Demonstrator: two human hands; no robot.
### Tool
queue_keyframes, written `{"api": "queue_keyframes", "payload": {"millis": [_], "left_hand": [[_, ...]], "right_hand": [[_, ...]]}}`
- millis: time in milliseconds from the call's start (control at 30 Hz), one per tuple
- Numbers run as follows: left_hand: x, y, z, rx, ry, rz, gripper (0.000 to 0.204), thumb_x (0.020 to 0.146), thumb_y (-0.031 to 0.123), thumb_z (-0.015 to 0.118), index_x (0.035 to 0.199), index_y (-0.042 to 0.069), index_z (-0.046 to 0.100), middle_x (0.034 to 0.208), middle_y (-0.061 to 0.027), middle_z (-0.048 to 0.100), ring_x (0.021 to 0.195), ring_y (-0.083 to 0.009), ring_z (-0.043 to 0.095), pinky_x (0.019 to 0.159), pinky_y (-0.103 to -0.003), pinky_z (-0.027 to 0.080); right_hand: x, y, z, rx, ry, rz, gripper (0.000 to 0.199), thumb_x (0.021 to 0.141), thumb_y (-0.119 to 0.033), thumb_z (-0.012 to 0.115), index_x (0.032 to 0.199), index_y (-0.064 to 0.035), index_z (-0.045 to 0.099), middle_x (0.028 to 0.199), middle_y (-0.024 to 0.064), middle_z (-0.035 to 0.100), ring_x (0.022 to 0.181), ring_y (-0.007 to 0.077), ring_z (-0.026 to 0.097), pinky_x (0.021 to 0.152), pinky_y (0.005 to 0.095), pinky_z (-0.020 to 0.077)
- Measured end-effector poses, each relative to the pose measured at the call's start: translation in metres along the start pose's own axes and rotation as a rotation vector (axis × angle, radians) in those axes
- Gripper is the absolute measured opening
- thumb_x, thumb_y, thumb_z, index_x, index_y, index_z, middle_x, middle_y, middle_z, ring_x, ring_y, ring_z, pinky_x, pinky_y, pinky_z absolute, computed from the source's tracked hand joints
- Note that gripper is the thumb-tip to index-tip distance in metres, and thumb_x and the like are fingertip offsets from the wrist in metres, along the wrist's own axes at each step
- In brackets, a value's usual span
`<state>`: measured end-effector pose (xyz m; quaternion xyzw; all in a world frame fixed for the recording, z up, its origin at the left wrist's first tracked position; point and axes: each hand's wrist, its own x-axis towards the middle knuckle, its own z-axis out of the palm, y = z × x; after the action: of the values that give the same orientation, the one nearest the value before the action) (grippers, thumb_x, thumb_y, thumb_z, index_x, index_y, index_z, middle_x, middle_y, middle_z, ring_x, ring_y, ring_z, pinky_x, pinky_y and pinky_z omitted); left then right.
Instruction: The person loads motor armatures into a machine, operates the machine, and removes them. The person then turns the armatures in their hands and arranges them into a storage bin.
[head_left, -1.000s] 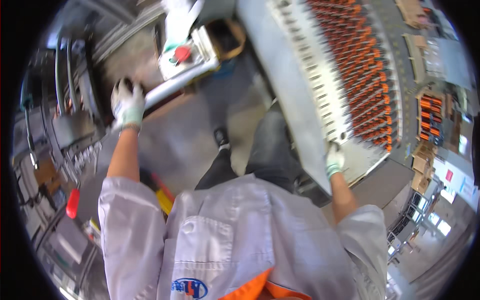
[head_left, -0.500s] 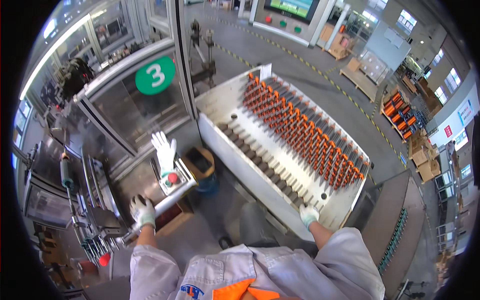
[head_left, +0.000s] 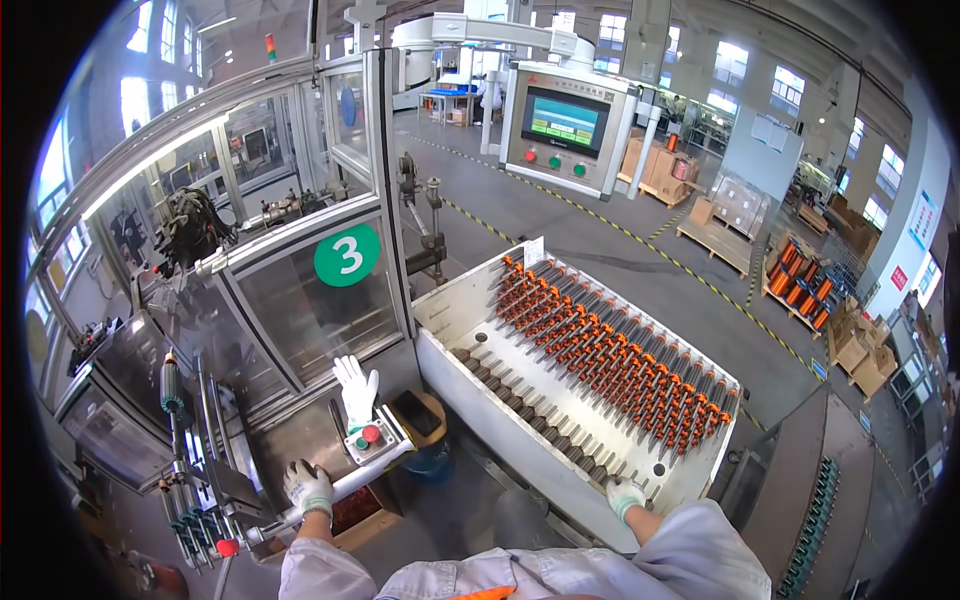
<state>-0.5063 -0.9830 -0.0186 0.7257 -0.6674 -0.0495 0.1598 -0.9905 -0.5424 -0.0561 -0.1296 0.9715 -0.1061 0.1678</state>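
My left hand, in a pale work glove, lies on the metal bench near its front edge, fingers spread and nothing in them. To its right, a white glove lies against a button box with a red and a green button. My right hand, gloved too, is over the near side of a white tray. Its fingers curl around the end of a dark rotor in the near row of bare rotors; the palm hides most of that one. Across the tray stand several rows of orange-wound rotors.
A framed machine enclosure rises at the left, with a spindle rack before it. A bin stands between bench and tray. Beyond the tray hangs a control panel. At the right is a dark board with green rotors.
The view has tilted up, so the scene sits lower and the control panel shows whole. Both hands stay at the same places on the bench and the tray.
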Motion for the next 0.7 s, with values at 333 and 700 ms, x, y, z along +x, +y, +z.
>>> {"api": "queue_keyframes", "payload": {"millis": [333,700], "left_hand": [[0.006,-0.021,0.012,0.064,-0.047,0.046,0.035,0.087,0.032,0.060,0.113,0.009,0.064,0.127,-0.0143,0.058,0.121,-0.0344,0.053,0.104,-0.046,0.041],[0.080,0.123,-0.170,0.554,-0.405,0.624,0.035,0.091,0.034,0.056,0.107,0.010,0.076,0.114,-0.0157,0.072,0.107,-0.0292,0.070,0.090,-0.042,0.055]], "right_hand": [[-0.002,-0.005,0.000,0.007,0.020,-0.007,0.046,0.095,-0.043,0.040,0.111,-0.0140,0.073,0.112,0.0207,0.070,0.105,0.0395,0.067,0.095,0.0475,0.0504],[0.017,0.012,0.022,-0.074,0.086,-0.056,0.045,0.089,-0.040,0.047,0.101,-0.0064,0.074,0.107,0.0247,0.070,0.100,0.0422,0.067,0.091,0.0500,0.0503]]}}
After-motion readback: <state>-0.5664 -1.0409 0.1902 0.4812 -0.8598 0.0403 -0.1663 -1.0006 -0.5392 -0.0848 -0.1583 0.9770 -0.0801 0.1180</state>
